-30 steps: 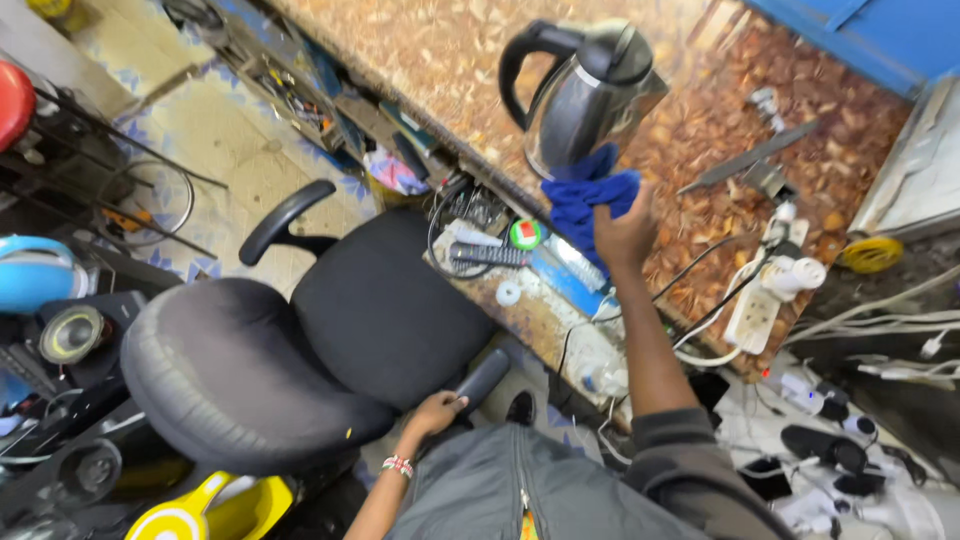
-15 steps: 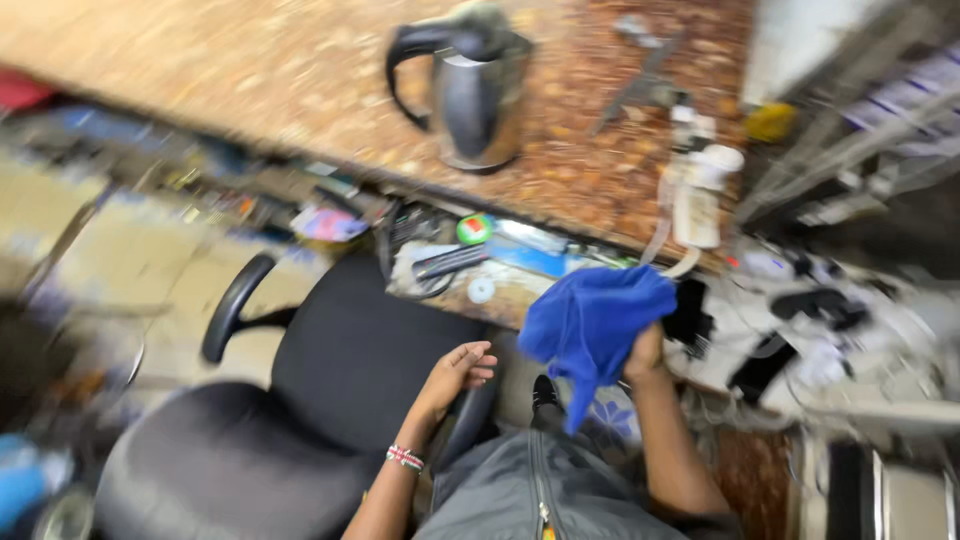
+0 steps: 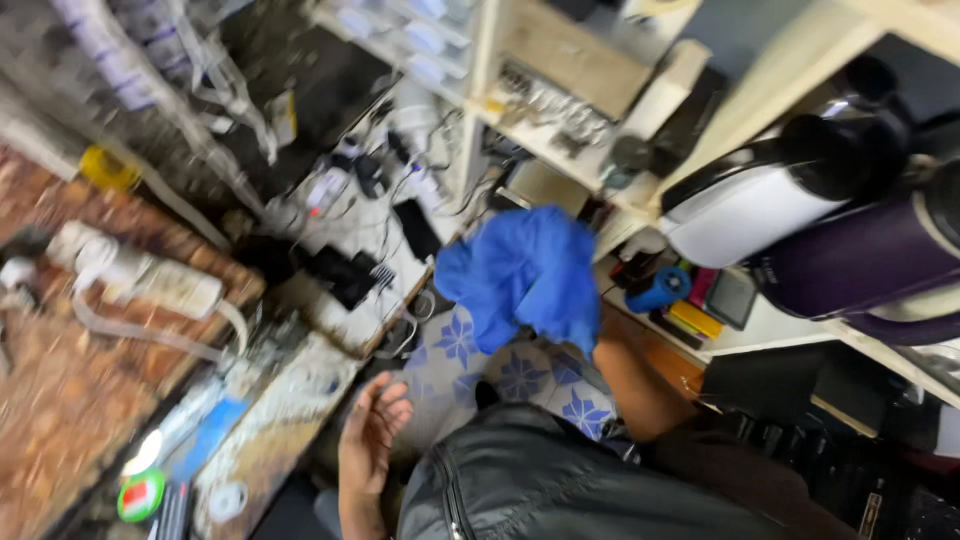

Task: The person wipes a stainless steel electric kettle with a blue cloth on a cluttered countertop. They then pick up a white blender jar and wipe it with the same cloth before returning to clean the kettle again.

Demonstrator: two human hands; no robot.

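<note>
Frame is motion-blurred, fine detail soft.

Blue cloth (image 3: pixel 525 275): bright solid blue, crumpled, soft folds, bunched into a loose lump with a flap hanging down on its lower left. No pattern visible. It's held up in the air, off every surface, in front of the pale shelf unit (image 3: pixel 640 120) and above the tiled floor (image 3: pixel 480 365).

Right hand (image 3: pixel 580 330): wrapped in the cloth, mostly covered by it, fingers not visible; closed grip on the cloth judging by how the fabric gathers at the wrist. Forearm runs down and right from the cloth to a dark sleeve.

Left hand (image 3: pixel 372 435): below and left of the cloth, well apart from it. Fingers loosely curled, half open, palm facing right, holding nothing, touching nothing I can see. It sits just right of the desk (image 3: pixel 60 400) edge.

Relative to the cloth:
- left: white power strip (image 3: pixel 140 280) with cable lying on the brown speckled desk, further left a yellow tape roll (image 3: pixel 105 170)
- upper left: clutter of dark chargers and cables on a white surface, too blurred to sort
- right: blue cylinder (image 3: pixel 658 290) on a low shelf, just beside the cloth; past it a white-and-black appliance (image 3: pixel 760 205) and a purple appliance (image 3: pixel 860 260)
- below: floor tiles, pale with blue flower pattern, then a black jacket (image 3: pixel 560 490)
</note>
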